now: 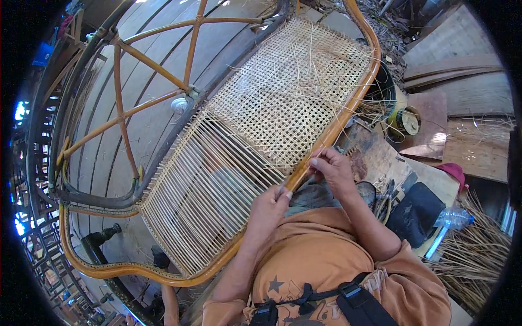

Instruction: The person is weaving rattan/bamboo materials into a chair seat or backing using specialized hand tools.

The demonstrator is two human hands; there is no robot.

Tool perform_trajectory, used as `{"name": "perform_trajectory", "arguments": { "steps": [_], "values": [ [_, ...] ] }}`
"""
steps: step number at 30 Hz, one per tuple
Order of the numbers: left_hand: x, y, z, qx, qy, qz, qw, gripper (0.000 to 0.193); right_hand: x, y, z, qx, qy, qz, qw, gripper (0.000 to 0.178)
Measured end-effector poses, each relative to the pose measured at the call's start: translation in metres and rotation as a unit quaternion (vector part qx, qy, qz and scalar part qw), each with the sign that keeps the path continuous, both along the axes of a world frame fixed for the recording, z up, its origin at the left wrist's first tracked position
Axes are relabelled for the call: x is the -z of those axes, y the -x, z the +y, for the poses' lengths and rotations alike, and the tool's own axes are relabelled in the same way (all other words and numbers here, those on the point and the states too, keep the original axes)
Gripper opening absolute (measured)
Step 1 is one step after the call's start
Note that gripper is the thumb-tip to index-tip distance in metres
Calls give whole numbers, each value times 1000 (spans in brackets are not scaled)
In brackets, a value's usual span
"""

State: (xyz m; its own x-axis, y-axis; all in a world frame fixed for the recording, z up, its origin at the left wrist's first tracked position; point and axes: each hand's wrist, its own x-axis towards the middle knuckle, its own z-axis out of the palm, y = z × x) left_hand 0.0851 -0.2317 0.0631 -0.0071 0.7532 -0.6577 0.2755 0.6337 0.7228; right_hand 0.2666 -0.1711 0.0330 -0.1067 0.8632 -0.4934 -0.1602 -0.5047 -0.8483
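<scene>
A large rattan furniture frame (pixel 239 242) with rounded corners lies across the view. Its panel carries open-mesh cane weaving (pixel 288 87) on the far right part and parallel cane strands (pixel 201 190) on the near left part. At the near rail, my left hand (pixel 266 211) is closed, thumb against the rail; what its fingers hold underneath is hidden. A little farther right, my right hand (pixel 334 173) pinches at the same rail, thumb and forefinger together. What lies in that pinch is too thin to make out. Loose strand ends stick up from the mesh.
Left of the panel stand crossed rattan poles (pixel 122 115). At the right are a dark bucket (pixel 383 87), a yellow-green tin (pixel 405 123), boards (pixel 455 87), hand tools (pixel 385 200), a black pad (pixel 414 214), a plastic bottle (pixel 454 218) and a heap of cane strips (pixel 473 252).
</scene>
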Motion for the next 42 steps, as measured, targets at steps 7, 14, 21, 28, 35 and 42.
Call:
{"name": "perform_trajectory", "arguments": {
  "steps": [7, 14, 21, 28, 35, 42],
  "values": [
    [22, 37, 56, 49, -93, 185, 977, 28, 21, 3, 21, 0, -206, -192, 960, 9],
    [45, 51, 83, 60, -142, 240, 958, 28, 44, -3, 29, -25, -400, -394, 827, 10],
    [51, 47, 76, 89, -39, 215, 972, 27, 30, -7, 8, -19, -82, -254, 964, 11],
    [44, 36, 68, 92, -45, 226, 969, 25, 25, -5, 7, 99, -3, -40, 994, 9],
    [34, 13, 88, 135, -138, 207, 959, 27, -14, -44, 27, 193, -62, 249, 947, 10],
    [61, -5, 113, 198, -177, 384, 884, 27, -83, -91, 46, 189, -241, 89, 948, 10]
  ]
}}
